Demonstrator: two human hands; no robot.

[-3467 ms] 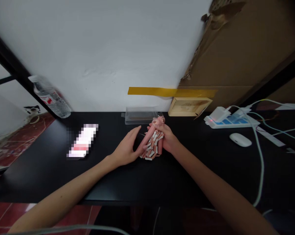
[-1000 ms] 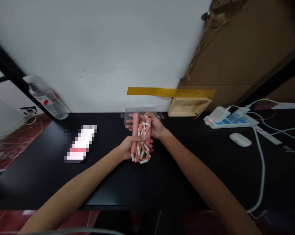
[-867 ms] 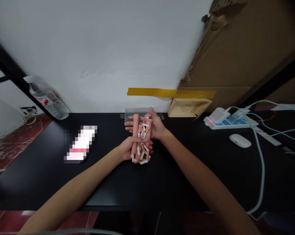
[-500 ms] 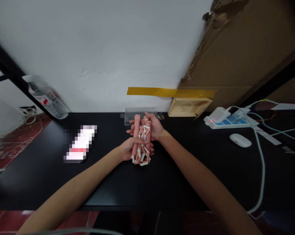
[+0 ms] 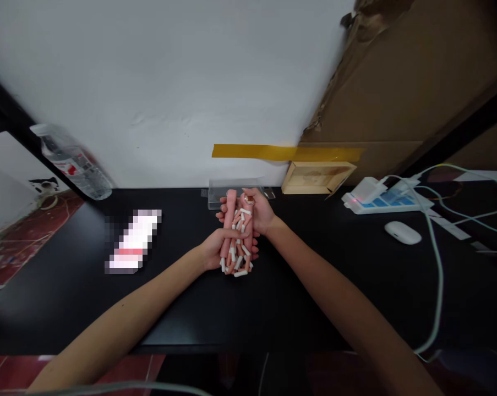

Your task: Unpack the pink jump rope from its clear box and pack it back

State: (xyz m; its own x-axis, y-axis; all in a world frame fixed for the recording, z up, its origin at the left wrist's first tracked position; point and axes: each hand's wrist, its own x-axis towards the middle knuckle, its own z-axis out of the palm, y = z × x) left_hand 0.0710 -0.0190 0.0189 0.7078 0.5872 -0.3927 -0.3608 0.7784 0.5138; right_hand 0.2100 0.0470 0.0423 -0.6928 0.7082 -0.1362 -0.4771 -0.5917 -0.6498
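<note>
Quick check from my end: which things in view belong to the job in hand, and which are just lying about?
In hand:
- pink handles, held by left hand and right hand
- pink-and-white beads, bunched with them

Apparently just lying about:
- pixelated phone-shaped item
- plastic bottle
- clear box
- shallow yellowish box
- power strip
- white mouse

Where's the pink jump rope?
In the head view, the pink jump rope is near the middle, held by the left hand and right hand, in front of the clear plastic box.
</note>
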